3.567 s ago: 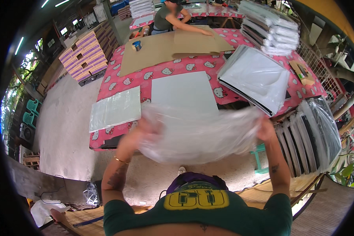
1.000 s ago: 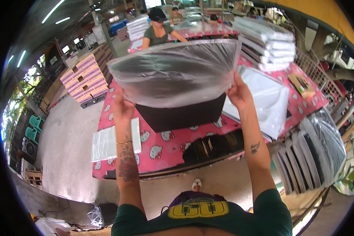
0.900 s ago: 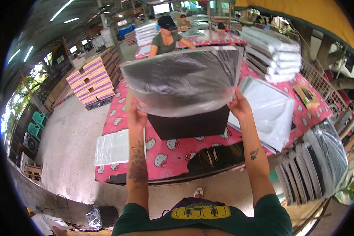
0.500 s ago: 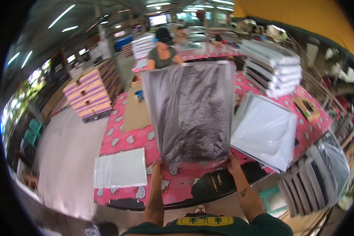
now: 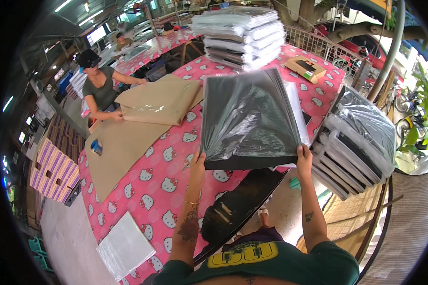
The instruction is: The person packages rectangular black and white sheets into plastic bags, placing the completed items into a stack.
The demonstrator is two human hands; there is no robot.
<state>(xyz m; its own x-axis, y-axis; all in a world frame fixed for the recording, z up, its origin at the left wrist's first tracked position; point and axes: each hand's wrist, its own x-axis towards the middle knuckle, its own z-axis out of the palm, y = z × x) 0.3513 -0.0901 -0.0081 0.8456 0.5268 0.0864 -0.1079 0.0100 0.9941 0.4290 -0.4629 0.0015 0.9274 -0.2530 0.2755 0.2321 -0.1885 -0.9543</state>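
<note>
Between my two hands is a large flat black panel (image 5: 249, 118) in clear, wrinkled plastic wrap, raised over the table. My left hand (image 5: 197, 164) grips its near left corner, thumb on top. At the near right corner, my right hand (image 5: 304, 159) is closed on it the same way; the fingers underneath are hidden. Partly covered behind the panel's right side lies a white plastic-wrapped sheet (image 5: 296, 109). The pink patterned tablecloth (image 5: 169, 168) spreads below, with a bare black patch of tabletop (image 5: 240, 202) near me.
Across the table a person (image 5: 100, 85) handles brown paper (image 5: 159, 99). A tape roll (image 5: 96, 147) sits on more paper. Wrapped panels (image 5: 240, 35) are stacked at the back, others (image 5: 356, 142) at the right. A clear-wrapped white pack (image 5: 126, 247) lies front left; an open cardboard box (image 5: 305, 69) stands far right.
My view has swung to the right. The panel has tipped from nearly upright to flatter, over the white sheet at the right. The co-worker's brown paper is now in sight.
</note>
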